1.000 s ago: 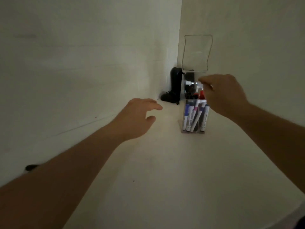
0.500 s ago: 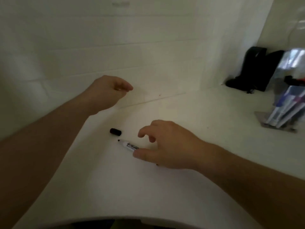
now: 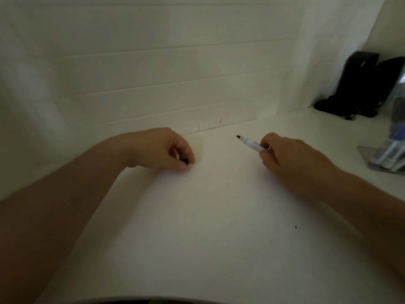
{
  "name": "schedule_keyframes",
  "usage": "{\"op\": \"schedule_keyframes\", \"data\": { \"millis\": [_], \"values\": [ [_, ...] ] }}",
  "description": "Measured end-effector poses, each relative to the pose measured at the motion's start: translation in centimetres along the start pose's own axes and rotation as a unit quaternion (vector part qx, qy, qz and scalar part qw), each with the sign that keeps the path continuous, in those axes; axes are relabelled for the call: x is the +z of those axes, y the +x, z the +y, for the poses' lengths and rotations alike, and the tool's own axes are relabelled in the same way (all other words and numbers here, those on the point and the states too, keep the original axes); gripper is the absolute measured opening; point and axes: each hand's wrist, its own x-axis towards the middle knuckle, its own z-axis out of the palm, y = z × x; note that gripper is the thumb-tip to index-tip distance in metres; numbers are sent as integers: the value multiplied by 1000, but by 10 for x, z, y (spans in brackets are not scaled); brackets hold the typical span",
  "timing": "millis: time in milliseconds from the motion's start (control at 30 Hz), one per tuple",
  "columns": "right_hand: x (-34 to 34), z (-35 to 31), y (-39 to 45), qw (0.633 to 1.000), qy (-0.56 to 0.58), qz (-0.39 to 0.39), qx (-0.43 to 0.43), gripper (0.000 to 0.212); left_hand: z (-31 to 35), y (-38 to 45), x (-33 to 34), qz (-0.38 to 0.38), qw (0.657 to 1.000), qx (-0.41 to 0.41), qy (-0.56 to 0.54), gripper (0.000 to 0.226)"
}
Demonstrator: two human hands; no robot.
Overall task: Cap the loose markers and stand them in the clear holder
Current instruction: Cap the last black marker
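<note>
Now I'm pinching the uncapped marker (image 3: 249,144) in my right hand (image 3: 291,159), tip aimed leftward at my left hand (image 3: 162,150), which is curling round the black cap (image 3: 185,161), left of the clear holder (image 3: 390,156), ready for capping.

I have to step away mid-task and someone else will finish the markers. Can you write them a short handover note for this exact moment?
Right hand: holds an uncapped black marker off the table, tip pointing left.
Left hand: curled on the table round a small black cap, mostly hidden.
Clear holder: far right, already has several markers standing in it.
Done: marker picked up, cap being gathered.
Left: push the cap onto the tip, then stand this marker in the holder. No other loose markers in view.
</note>
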Motion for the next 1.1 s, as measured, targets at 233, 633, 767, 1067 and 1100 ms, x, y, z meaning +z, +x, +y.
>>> {"op": "schedule_keyframes", "data": {
  "millis": [233, 633, 767, 1067, 1100],
  "values": [
    [-6, 40, -21, 992, 84, 64, 62, 25, 70, 63, 62, 127, 895, -8, -427, 14],
    [0, 44, -17, 952, 266, 136, 59, 13, 89, 92, 60, 114, 628, -99, -763, 28],
    [1, 44, -16, 952, 263, 147, 53, 16, 95, 89, 73, 91, 626, -71, -771, 30],
    [7, 47, -14, 959, 253, 117, 43, 23, 95, 84, 73, 51, 638, -56, -766, 29],
    [7, 47, -15, 959, 255, 117, 41, 21, 95, 83, 71, 54, 635, -57, -769, 26]
  ]
}}
